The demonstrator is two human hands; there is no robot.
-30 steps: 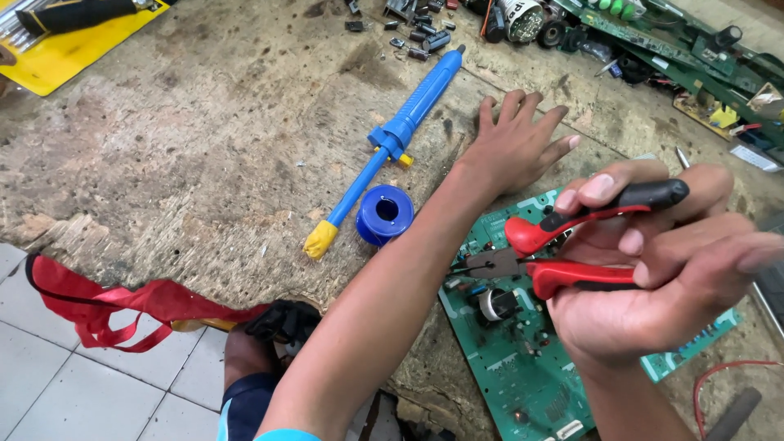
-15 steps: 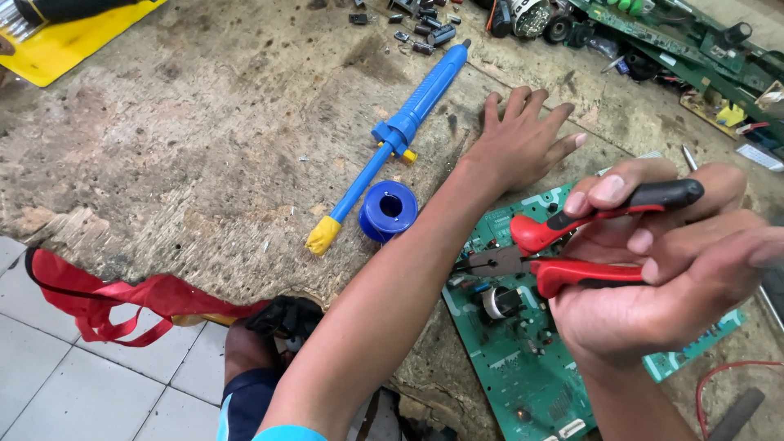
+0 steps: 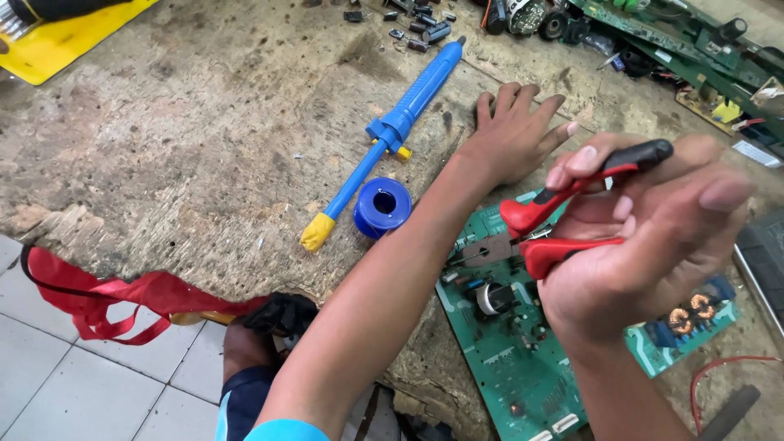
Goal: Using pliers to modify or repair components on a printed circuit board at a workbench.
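Right hand (image 3: 645,245), grip wrapping the red-handled pliers (image 3: 563,224) w/ handles squeezed near together; nose pointing down at a component on the green circuit board (image 3: 523,359), apparently to work it free. Left hand (image 3: 514,131) lying flat, fingers spread and holding nothing, on the worn table (image 3: 204,147) just beyond the board's far edge, prob. bracing. Further out: blue desoldering pump (image 3: 392,135) w/ yellow tip, blue solder spool (image 3: 382,207) just beside it; red strap (image 3: 106,298) hanging over the table edge.
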